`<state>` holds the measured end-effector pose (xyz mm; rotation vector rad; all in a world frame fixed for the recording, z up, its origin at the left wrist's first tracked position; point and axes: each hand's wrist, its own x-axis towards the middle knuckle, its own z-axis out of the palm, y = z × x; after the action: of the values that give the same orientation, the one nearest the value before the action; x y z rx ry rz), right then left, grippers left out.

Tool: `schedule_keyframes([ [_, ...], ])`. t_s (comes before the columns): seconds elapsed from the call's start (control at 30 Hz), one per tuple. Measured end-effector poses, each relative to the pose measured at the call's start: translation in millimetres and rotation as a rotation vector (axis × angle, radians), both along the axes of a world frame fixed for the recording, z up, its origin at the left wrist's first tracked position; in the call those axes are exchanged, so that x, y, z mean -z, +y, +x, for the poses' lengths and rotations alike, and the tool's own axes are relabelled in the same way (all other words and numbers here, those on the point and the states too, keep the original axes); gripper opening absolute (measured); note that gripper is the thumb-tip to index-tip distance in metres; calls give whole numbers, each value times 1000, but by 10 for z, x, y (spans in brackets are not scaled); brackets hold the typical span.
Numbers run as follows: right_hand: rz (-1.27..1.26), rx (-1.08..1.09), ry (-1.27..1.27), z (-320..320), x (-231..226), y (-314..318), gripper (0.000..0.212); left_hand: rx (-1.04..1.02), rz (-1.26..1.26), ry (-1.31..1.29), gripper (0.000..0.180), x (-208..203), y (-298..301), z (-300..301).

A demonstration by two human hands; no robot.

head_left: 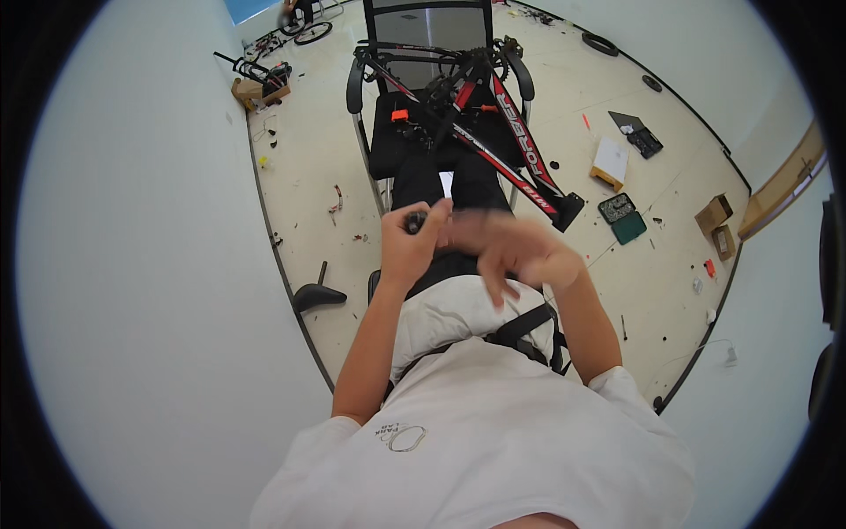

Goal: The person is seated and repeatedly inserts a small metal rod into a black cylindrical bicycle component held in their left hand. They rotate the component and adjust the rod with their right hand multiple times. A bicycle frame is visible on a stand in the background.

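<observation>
In front of my lap, my left hand (407, 247) is closed around a small dark, rounded part (414, 221); its exact kind does not show. Close by on the right, my right hand (529, 251) is smeared by motion. Its fingers reach toward the left hand, and whether they hold anything cannot be made out. Beyond both hands, a black, red and white bicycle frame (520, 132) lies across a black office chair (388, 154), its head tube end pointing toward me on the right. My outstretched legs (419, 181) rest against the chair seat.
An orange object (400, 115) lies on the chair. On the floor are a bicycle saddle (319, 297) at left, a green tool case (627, 225), a white-topped box (610, 162) and cardboard boxes (716, 214) at right. Another person (300, 9) is at the far left near wheels.
</observation>
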<state>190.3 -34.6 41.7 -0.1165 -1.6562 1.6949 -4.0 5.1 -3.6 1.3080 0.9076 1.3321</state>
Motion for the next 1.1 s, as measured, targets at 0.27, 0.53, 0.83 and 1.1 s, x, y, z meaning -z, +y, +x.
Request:
schedule_keyframes([
  [0.27,-82,-27,-678,104,357,199,50,33,-49,-180,42,-79,-49,104],
  [0.53,-49,722,-482,141,106,563,57,175,-194,-305,50,-44,-86,32],
  [0.83,-88,289,-47,14,-157,203,66,145,-271,-354,57,-35,-126,75],
  [1.1,-54,-77,-447,-12,155,106,49,48,-223,-269,62,26,18,-22],
])
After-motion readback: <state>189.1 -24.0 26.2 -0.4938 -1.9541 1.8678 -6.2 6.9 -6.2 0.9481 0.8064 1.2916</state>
